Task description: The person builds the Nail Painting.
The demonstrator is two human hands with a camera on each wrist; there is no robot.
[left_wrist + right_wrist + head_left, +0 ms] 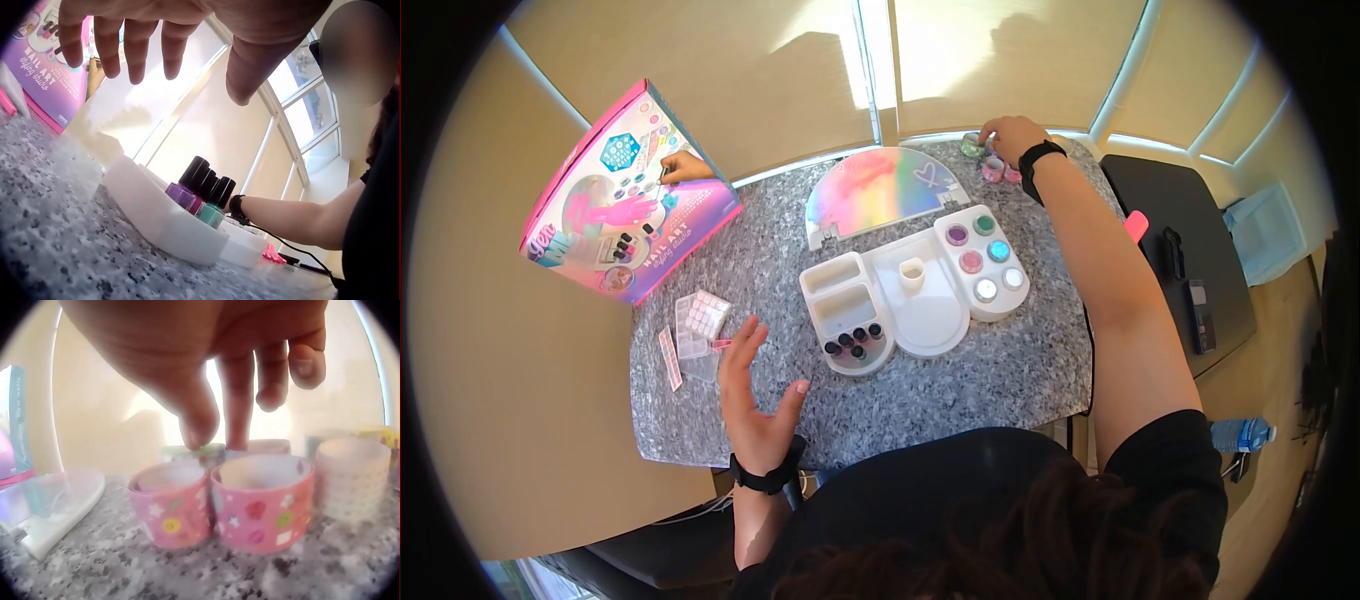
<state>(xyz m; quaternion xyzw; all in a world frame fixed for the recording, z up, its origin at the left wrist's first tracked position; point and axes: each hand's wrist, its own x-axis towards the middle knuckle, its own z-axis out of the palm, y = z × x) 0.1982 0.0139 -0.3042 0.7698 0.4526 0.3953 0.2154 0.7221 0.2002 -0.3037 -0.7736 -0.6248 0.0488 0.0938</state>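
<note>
My right hand [1015,145] is over the small decorated rolls at the table's back right. Seen from the right wrist, its thumb and index finger [237,406] point down at the rims of a green roll [178,452] and a roll beside it; whether they grip is unclear. Two pink patterned rolls [262,506] stand in front, a pale roll [353,478] to the right. Left of the white tray [920,335], my left hand [755,410] hovers with fingers spread, holding nothing. Dark-capped polish bottles [859,339] stand in the tray's near-left section, coloured pots [971,262] at its right.
A nail art box [620,205] stands at the back left. A clear case with pale pieces [700,325] and a strip [670,358] lie at the left. The tray's rainbow lid [880,190] is raised behind it. Beyond the table's right edge is a black surface [1140,190].
</note>
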